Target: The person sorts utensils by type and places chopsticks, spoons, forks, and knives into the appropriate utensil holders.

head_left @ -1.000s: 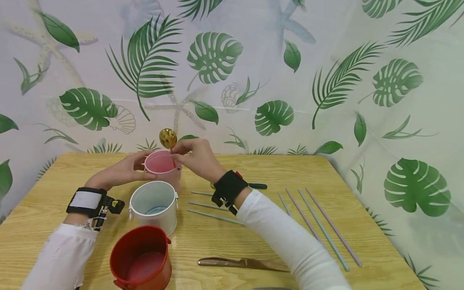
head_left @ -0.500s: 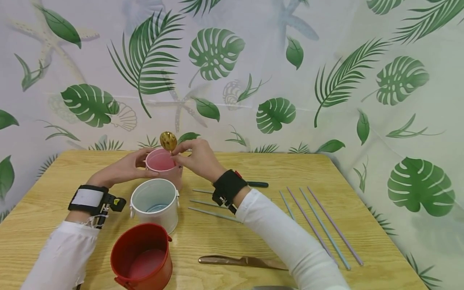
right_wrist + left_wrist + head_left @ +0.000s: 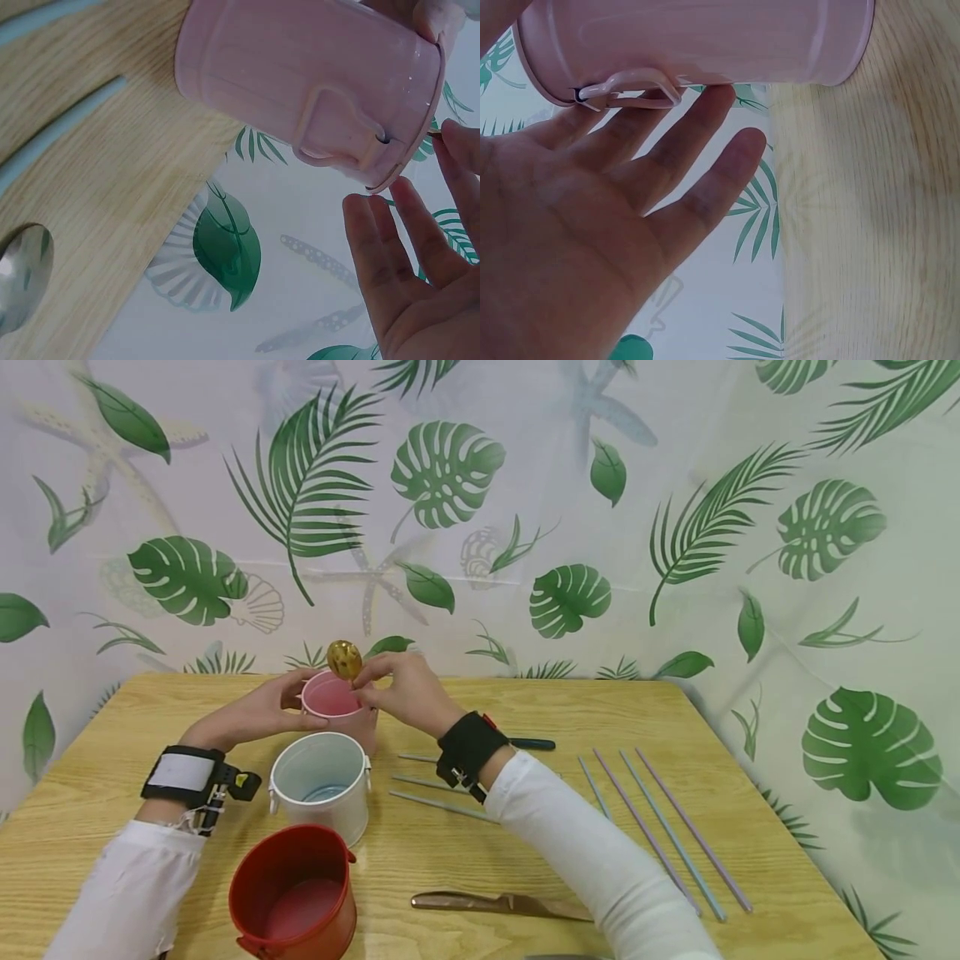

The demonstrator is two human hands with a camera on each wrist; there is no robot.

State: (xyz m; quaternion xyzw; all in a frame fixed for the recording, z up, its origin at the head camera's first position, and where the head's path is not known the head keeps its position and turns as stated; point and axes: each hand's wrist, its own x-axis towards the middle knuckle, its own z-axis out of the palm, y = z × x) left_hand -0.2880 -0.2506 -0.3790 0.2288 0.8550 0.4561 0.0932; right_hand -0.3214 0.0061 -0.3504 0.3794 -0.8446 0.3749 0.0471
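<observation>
My right hand (image 3: pixel 408 693) pinches the thin handle of a gold spoon (image 3: pixel 344 660) between thumb and fingertips. The spoon's bowl points up, and its handle reaches down into a pink bucket (image 3: pixel 352 727). On the bucket's left side, my left hand (image 3: pixel 255 714) holds it, thumb at the near side and fingers round the far side. In the left wrist view, the fingers (image 3: pixel 697 135) lie along the bucket's wall beside its wire handle. The right wrist view has the right hand (image 3: pixel 420 277) at the rim, with its other fingers spread.
Nearer stand a white bucket (image 3: pixel 330 814) and a red bucket (image 3: pixel 333 910). Several thin blue and purple sticks (image 3: pixel 678 839) lie on the right. A knife (image 3: pixel 465 902) lies in front, and a dark handle (image 3: pixel 532 744) lies past the right wrist. A metal spoon (image 3: pixel 22 274) rests on the table.
The gold spoon has sunk slightly lower into the pink bucket, and its bowl leans a little to the left. The left hand stays in place on the bucket.
</observation>
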